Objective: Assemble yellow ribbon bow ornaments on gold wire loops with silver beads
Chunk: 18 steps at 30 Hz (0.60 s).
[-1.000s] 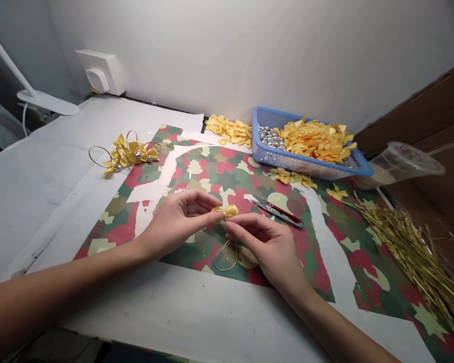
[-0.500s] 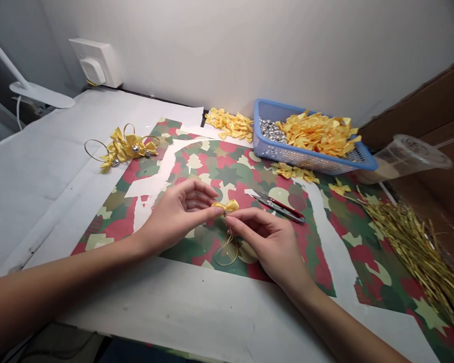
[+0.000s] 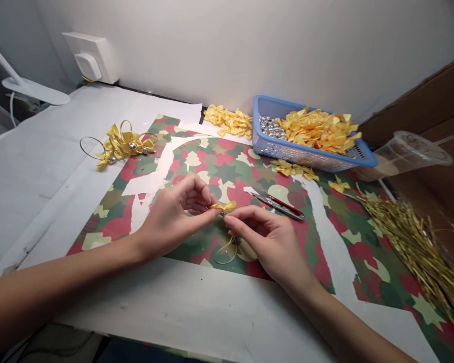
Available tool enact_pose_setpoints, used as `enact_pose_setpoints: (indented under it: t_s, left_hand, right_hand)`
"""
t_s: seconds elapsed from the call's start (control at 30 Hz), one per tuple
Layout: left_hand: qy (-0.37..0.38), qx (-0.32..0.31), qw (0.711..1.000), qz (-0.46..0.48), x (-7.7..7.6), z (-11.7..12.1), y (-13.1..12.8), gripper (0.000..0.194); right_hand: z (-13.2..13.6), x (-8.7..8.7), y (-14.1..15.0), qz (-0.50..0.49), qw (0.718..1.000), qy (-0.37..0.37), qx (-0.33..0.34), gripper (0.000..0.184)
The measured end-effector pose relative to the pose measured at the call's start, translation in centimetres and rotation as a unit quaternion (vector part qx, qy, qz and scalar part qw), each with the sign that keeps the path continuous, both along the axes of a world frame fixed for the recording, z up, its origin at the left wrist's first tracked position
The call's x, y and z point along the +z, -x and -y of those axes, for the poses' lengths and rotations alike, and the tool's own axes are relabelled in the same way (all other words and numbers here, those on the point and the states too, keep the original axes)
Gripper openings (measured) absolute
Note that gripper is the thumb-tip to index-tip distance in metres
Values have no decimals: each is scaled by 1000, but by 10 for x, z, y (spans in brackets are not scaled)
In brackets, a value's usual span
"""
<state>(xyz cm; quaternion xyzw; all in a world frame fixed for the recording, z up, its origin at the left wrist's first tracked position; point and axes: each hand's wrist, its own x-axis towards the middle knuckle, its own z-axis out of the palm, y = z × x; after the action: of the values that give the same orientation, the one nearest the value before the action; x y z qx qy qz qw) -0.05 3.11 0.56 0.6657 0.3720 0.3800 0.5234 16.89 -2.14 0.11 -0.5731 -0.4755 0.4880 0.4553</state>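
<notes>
Left hand (image 3: 173, 218) pinches the yellow satin bow (image 3: 223, 206) over the camouflage-print paper (image 3: 227, 174), right hand (image 3: 268, 241) nearly closed at its knot (keep both pinches close to the centre), gold wire loop (image 3: 225, 253) hanging below.

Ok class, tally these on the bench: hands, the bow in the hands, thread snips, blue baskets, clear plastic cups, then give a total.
Hands (left hand, right hand): 2
Yellow ribbon bow in the hands: 1
Thread snips: 1
Blue plastic basket: 1
Clear plastic cup: 1
Total: 6
</notes>
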Motion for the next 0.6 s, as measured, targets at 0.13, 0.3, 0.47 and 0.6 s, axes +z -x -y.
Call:
enact_pose_setpoints:
  t_s: [0.13, 0.3, 0.47, 0.6]
  left_hand:
    - [-46, 1, 999, -28, 1, 1, 0, 22]
    - [-116, 18, 990, -78, 1, 3, -1, 32]
    - [-167, 17, 979, -117, -1, 4, -1, 35]
    - [-199, 11, 973, -113, -1, 3, -1, 36]
  right_hand:
    - [0, 0, 1, -5, 1000, 0, 2, 19]
    - [-1, 0, 1, -5, 1000, 4, 10, 21]
    - [0, -1, 2, -7, 1000, 7, 15, 21]
    - [-1, 0, 1, -14, 1000, 6, 22, 20]
